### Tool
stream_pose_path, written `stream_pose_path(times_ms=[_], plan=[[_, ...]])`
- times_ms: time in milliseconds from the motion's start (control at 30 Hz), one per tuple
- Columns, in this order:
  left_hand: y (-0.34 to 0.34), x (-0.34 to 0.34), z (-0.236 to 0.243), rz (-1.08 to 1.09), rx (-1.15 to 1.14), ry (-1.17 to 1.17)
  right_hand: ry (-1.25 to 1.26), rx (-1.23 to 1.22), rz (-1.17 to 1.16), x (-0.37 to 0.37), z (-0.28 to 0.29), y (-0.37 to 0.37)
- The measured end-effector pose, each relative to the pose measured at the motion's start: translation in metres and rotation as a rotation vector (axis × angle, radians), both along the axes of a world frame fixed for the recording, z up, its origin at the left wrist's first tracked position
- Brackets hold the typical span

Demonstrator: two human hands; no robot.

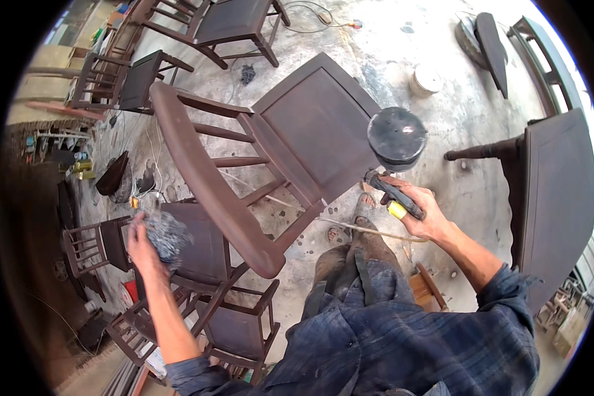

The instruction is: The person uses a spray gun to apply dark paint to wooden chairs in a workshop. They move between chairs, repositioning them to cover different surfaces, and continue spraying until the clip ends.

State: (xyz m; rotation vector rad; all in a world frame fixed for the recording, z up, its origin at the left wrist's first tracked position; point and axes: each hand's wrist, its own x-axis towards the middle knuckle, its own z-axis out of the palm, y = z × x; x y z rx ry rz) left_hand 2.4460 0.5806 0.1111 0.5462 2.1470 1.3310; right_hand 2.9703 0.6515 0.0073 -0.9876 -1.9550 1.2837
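Note:
My right hand is closed around the handle of a spray gun with a yellow part near its grip. A round, dark-topped cup sits at the gun's far end, beside the seat corner of a dark brown wooden chair. This chair stands in front of me, its slatted back toward my left. To the left of the chair back, my left hand grips a fuzzy grey wad, slightly blurred; I cannot tell whether it is cloth or steel wool.
A pale hose runs past my legs and under the chair. More dark chairs stand at the far left and near left. To the right is a dark wooden panel piece with a turned leg. A white bucket stands beyond the cup.

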Motion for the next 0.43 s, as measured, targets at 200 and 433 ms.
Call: stream_pose_path(times_ms=[200,433], plan=[[0.048,0.069,-0.055,-0.362,-0.582,0.918,0.021,-0.215,0.058,0.003,-0.099,-0.031],[0.045,0.113,-0.053,-0.113,-0.504,0.4,0.121,-0.284,0.151,0.001,-0.217,-0.045]])
